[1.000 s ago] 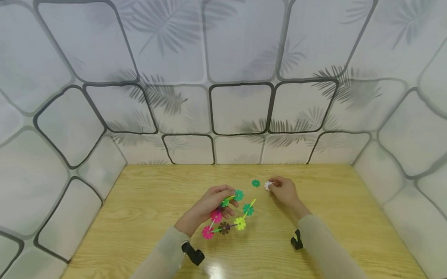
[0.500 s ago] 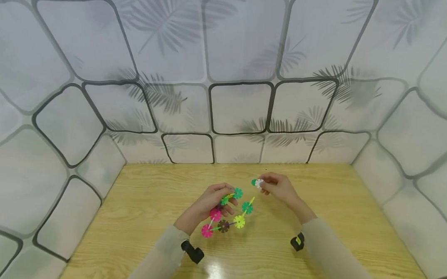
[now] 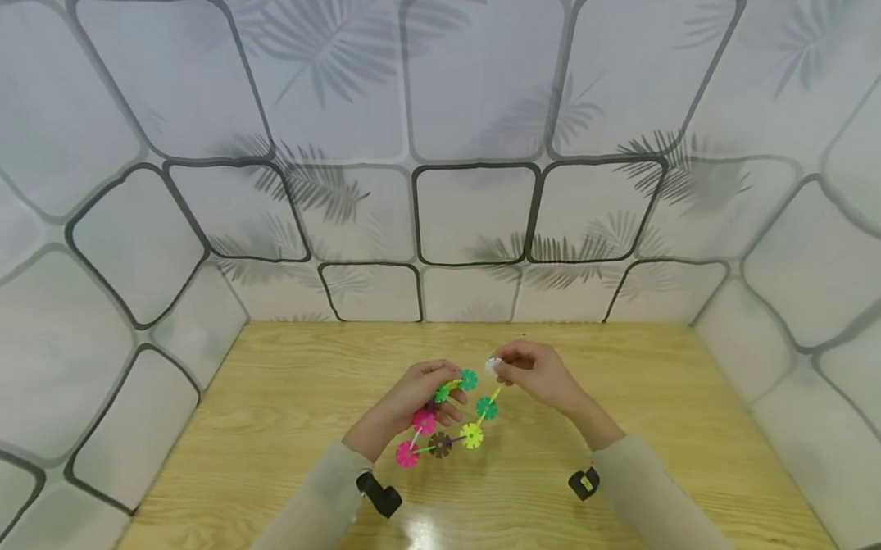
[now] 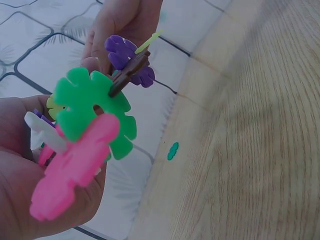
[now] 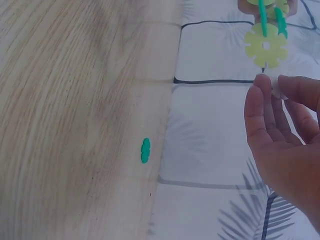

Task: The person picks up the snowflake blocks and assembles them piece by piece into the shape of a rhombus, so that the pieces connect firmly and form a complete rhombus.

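My left hand (image 3: 415, 395) holds one end of a curved chain of linked plastic snowflake discs. The chain hangs above the table, with pink discs (image 3: 406, 454), a brown disc (image 3: 440, 445), a yellow disc (image 3: 471, 435) and teal discs (image 3: 486, 407) among its links. A thin yellow disc (image 3: 496, 392) forms the chain's end nearest my right hand (image 3: 535, 378). That hand pinches a white snowflake disc (image 3: 492, 365) between thumb and fingers, right by the chain's end; whether they touch I cannot tell. In the right wrist view, the white disc (image 5: 275, 88) is mostly hidden by fingertips.
A loose teal disc (image 5: 145, 150) lies on the wooden table (image 3: 293, 433) near its back edge; the right hand covers it in the head view. Patterned walls (image 3: 472, 219) stand behind and at both sides. Black cameras (image 3: 379, 494) are strapped to the wrists.
My right hand has moved left with the white disc, passing over the loose teal disc, up to the end of the chain. The left hand and chain have stayed almost still.
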Demonstrator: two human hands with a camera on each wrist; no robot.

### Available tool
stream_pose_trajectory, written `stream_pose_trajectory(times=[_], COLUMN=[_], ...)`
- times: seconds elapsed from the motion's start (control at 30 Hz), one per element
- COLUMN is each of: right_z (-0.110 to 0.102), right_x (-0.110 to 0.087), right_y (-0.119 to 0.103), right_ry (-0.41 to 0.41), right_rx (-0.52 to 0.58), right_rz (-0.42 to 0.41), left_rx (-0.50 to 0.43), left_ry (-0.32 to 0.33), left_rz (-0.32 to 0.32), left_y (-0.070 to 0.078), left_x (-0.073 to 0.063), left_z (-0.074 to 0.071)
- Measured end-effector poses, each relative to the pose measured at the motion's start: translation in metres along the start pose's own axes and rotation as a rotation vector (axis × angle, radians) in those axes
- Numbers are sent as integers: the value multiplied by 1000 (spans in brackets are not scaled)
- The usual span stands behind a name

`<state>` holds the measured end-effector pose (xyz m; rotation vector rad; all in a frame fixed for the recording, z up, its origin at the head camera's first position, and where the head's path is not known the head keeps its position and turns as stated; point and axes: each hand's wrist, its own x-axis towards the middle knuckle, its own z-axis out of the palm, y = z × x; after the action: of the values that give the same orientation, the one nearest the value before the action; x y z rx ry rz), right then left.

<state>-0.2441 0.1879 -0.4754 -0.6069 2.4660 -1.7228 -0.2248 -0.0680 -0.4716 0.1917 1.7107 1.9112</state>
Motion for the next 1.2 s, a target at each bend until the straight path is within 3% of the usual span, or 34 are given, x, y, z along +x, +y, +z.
stream_pose_trajectory(times=[0.63,1.2], right_z=[8,10], right_x=[-1,-3], right_y=[-11,-20], right_ry=[-54,-42], right_rx=[-39,-110], right_rz=[-35,-66], left_rx=[-8,-3], left_ry=[14,29], left_rz=[-5,-10], left_y=[0,1], left_x=[3,2], left_z=[-1,3])
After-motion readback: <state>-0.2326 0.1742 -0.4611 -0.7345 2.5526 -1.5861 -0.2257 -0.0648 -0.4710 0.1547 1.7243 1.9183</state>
